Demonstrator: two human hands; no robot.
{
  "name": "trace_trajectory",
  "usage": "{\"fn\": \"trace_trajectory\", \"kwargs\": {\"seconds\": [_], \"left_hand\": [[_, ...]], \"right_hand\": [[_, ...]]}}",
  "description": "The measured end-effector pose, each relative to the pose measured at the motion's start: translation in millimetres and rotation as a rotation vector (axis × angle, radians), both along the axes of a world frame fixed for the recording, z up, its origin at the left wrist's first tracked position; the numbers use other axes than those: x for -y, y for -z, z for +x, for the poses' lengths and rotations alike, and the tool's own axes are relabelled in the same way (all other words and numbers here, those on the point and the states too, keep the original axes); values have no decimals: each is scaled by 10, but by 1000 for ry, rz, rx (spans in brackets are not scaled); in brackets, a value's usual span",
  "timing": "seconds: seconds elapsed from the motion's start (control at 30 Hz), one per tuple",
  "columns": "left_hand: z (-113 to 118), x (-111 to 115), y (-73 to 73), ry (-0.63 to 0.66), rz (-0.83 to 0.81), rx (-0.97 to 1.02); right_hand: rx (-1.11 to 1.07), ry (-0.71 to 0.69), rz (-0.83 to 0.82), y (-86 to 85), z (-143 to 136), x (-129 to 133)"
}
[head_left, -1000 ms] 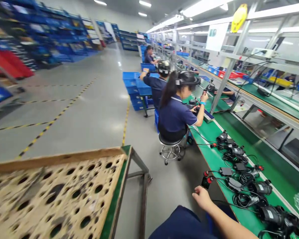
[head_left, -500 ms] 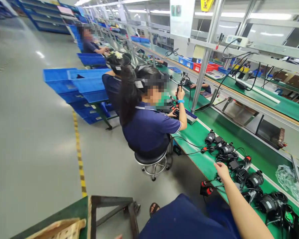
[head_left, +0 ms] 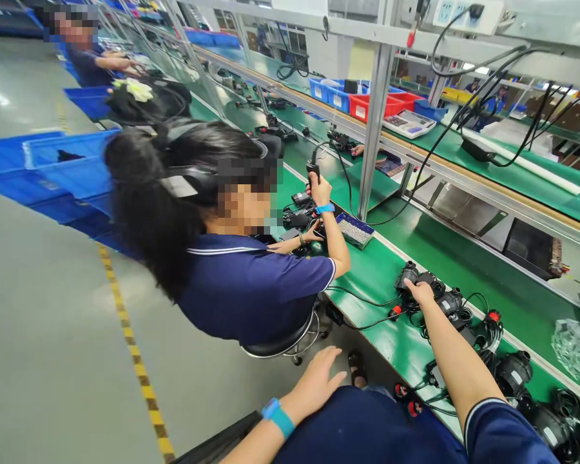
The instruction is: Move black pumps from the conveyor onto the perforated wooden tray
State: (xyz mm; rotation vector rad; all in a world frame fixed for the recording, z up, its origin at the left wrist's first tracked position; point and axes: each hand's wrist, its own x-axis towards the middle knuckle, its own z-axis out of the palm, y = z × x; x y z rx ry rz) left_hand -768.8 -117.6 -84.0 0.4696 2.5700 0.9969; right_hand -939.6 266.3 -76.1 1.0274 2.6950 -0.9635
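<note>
My right hand (head_left: pixel 419 294) reaches over the bench to a black pump (head_left: pixel 406 276), with its thumb against the pump's side and its other fingers partly hidden. Behind that hand lie coiled black cables and another black pump (head_left: pixel 449 301). A red connector (head_left: pixel 395 312) lies on the green bench just left of the hand. Low in the view, my left hand (head_left: pixel 319 381) is held in front of my body, fingers stretched out and holding nothing. A blue band (head_left: pixel 278 417) circles its wrist.
A co-worker (head_left: pixel 251 290) on a stool (head_left: pixel 290 341) at my left holds a black tool (head_left: pixel 313 171) beside a tray of small parts (head_left: pixel 355 231). More black pumps (head_left: pixel 515 374) line the green bench (head_left: pixel 367 328). A metal post (head_left: pixel 373 129) stands behind.
My right hand has moved farther along the bench to the black pump nearest the co-worker. My left hand has come up into view. The camera has moved closer to the co-worker.
</note>
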Motion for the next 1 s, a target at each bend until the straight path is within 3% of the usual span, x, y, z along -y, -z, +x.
{"fn": "trace_trajectory", "kwargs": {"seconds": [0.1,0.23,0.4,0.5,0.63,0.87,1.0], "left_hand": [[-440,-507,52,83,-64,-5],[-1012,-1088,168,157,-164,-41],[-1461,-1503,443,231,-323,-39],[-1543,-1608,552,244,-388,-130],[-1535,-1649,517,248,-395,-141],[-1373,-1653,180,181,62,139],[-1274,-1741,-58,232,172,199]], "right_hand": [[144,-20,-41,210,-369,-92],[245,8,-42,417,-621,-117],[244,6,-52,501,-782,-70],[231,6,-122,506,-857,-92],[195,50,-290,451,-875,-186],[-15,177,-805,172,-739,-328],[-137,186,-1087,-86,-651,-398]]}}
